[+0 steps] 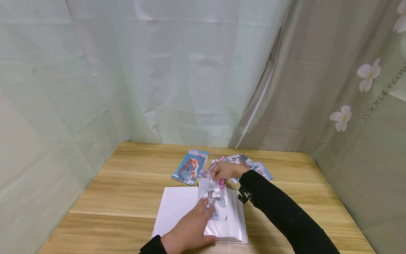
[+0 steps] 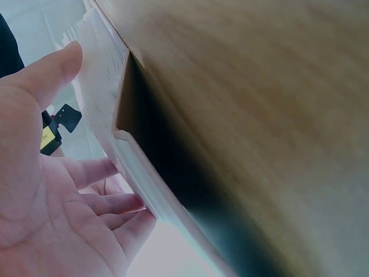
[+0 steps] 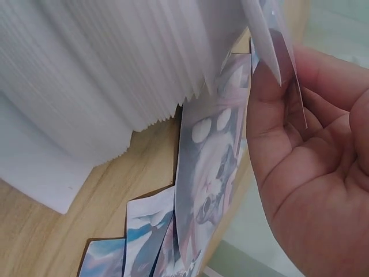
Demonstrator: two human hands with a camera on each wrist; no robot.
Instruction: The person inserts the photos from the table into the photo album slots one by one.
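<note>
A white photo album (image 1: 175,207) lies spread on the table, its inside cover at left and a thick stack of clear-sleeved pages (image 3: 115,69) at right. A picture card (image 1: 215,204) with a pale figure shows at the top sleeve. My right hand (image 1: 226,170) pinches the card's upper end at the far edge of the page. In the right wrist view, thumb and fingers hold the thin card edge (image 3: 297,86) beside a sleeve. My left hand (image 1: 195,225) rests on the page, fingers extended over the card's lower left; in the left wrist view its thumb (image 2: 63,66) lies near the pages' edge.
Behind the album, a blue animal card (image 1: 191,168) overlaps another card at left. Several more picture cards (image 1: 242,161) lie fanned out beyond my right hand. The wooden table (image 1: 120,197) meets hanging curtains (image 1: 190,88) at its back and sides.
</note>
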